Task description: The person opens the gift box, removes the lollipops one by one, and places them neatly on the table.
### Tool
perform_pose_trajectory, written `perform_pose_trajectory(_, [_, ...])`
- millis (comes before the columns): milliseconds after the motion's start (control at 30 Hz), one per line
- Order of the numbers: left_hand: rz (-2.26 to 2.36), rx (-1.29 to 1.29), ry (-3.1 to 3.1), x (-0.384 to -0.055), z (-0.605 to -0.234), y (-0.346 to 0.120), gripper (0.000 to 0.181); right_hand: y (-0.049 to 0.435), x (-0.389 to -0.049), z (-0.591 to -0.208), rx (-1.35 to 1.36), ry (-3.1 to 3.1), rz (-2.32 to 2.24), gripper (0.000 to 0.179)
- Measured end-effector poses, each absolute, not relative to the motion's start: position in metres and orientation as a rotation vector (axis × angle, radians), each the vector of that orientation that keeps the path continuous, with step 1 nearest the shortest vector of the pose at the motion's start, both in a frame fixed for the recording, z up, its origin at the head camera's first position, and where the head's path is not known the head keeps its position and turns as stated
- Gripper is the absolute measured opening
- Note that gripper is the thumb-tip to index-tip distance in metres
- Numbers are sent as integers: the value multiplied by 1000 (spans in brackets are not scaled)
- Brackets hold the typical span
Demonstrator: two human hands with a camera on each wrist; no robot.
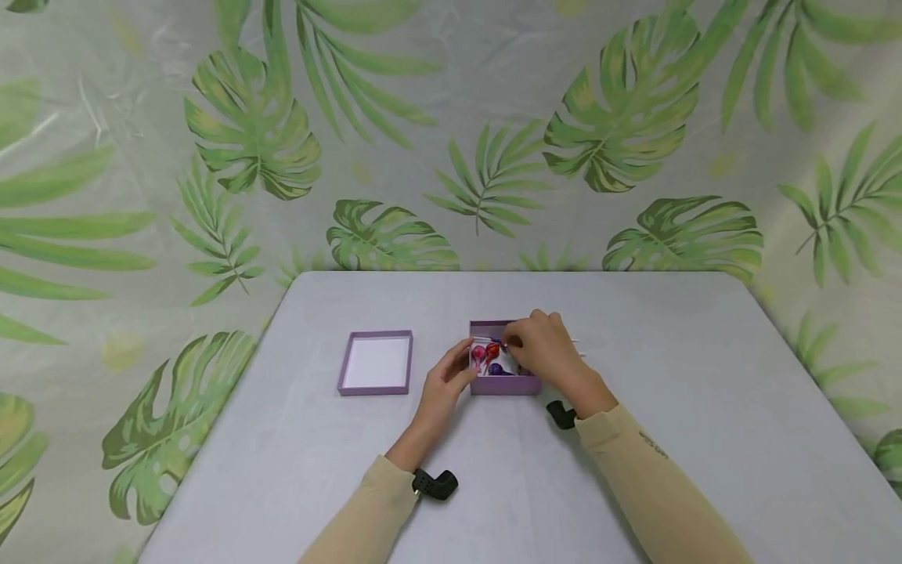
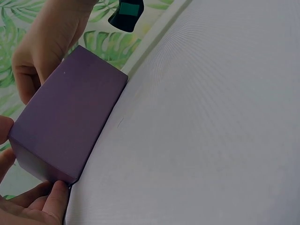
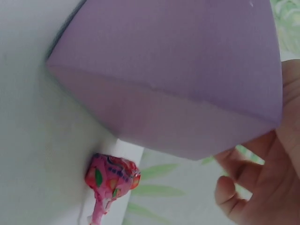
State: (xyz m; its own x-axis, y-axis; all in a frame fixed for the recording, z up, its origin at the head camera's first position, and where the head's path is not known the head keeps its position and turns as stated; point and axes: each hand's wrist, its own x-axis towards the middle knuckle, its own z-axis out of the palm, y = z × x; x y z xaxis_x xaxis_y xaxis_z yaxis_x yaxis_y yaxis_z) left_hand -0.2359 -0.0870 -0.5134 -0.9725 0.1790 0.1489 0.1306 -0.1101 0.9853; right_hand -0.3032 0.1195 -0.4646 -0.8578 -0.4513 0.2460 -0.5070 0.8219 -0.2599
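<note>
An uncovered purple box (image 1: 504, 385) holds several wrapped lollipops, among them a pink lollipop (image 1: 478, 354), a red lollipop (image 1: 492, 350) and a purple lollipop (image 1: 496, 369). My left hand (image 1: 445, 380) holds the box by its left side, thumb at the near corner and fingertips low on the wall in the left wrist view. Over the box's right half reaches my right hand (image 1: 546, 348), its fingers curled down inside. Their tips pinch at a dark-wrapped lollipop (image 1: 503, 345), mostly hidden by the hand. In the right wrist view another pink lollipop (image 3: 112, 176) lies on the table beside the box.
Left of the box lies the matching shallow lid (image 1: 410, 363), inner side up, on the white table (image 1: 282, 470). White lollipop sticks (image 1: 581, 354) show just right of the box, behind my right hand. A leaf-printed curtain (image 1: 486, 180) hangs behind the table.
</note>
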Motion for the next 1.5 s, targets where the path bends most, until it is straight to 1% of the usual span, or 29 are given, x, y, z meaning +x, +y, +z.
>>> perform_pose_trajectory(233, [2285,354,2086,-234,-513,-86,53,128,-304,-469,665,-2806,581,10])
perform_pose_trajectory(500, [2262,343,2108,-232,-510,-86,53,138,-303,-465,590,-2693,664,7])
perform_pose_trajectory(933, [2270,324,2084,-232,-511,-86,53,151,-293,-454,580,-2551,812,6])
perform_pose_trajectory(1500, [2267,322,2122,-231,-510,-85,52,175,-285,-449,547,-2435,960,12])
